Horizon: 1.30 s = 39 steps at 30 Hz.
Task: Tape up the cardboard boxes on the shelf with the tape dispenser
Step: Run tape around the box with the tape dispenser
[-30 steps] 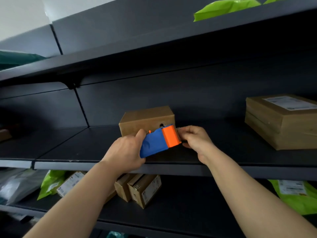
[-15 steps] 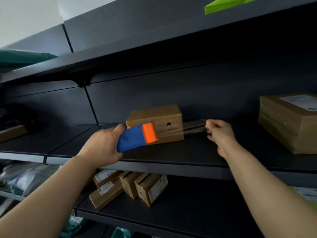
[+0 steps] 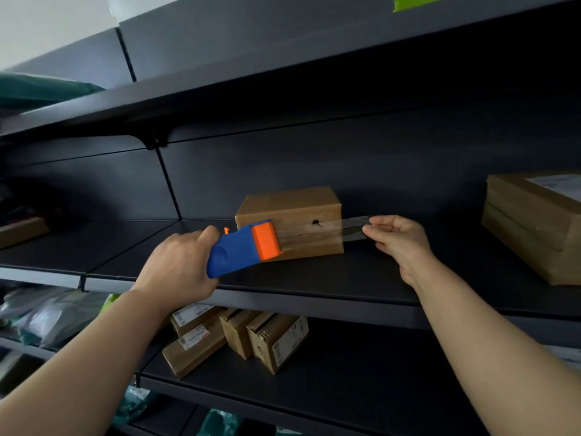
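A small brown cardboard box [image 3: 292,204] with a dark hole in its front stands on the middle dark shelf [image 3: 330,284]. My left hand [image 3: 179,265] grips the blue tape dispenser [image 3: 239,251], whose orange head sits in front of the box's left part. A strip of clear tape [image 3: 327,232] stretches from that head across the box front to my right hand [image 3: 397,239], which pinches the tape's free end just right of the box.
A larger labelled cardboard box [image 3: 534,225] stands at the shelf's right end. Several small labelled boxes [image 3: 239,338] lie on the shelf below, with plastic mailer bags [image 3: 47,313] at left. A flat brown item [image 3: 22,231] sits far left. The upper shelf overhangs closely.
My hands have drawn apart: the right pulled the tape end rightward past the box, and the dispenser went left. The strip now spans the box front.
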Tool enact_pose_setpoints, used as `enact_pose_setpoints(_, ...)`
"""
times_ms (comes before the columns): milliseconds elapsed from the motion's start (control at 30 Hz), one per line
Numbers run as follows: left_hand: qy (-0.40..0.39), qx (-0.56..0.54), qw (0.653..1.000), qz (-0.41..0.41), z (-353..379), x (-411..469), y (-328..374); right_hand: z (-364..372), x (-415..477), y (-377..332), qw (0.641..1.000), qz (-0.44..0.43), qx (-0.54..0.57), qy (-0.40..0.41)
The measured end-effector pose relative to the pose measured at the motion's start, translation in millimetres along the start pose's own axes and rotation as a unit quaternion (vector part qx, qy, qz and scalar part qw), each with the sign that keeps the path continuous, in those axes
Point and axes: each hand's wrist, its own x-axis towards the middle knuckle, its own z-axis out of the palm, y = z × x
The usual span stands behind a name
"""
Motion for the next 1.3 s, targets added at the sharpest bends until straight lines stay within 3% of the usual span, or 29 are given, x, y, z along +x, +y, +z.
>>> enact_pose_setpoints(367,0.032,0.029,0.999,0.005,-6.8,3.3,9.1,5.4,12.1,-1.0,0.999,-0.029,0.025,0.030)
enact_pose_setpoints(1300,0.012,0.041,0.999,-0.015,5.1,14.3,14.7,12.0,39.1,10.2,0.999,-0.016,0.048,0.017)
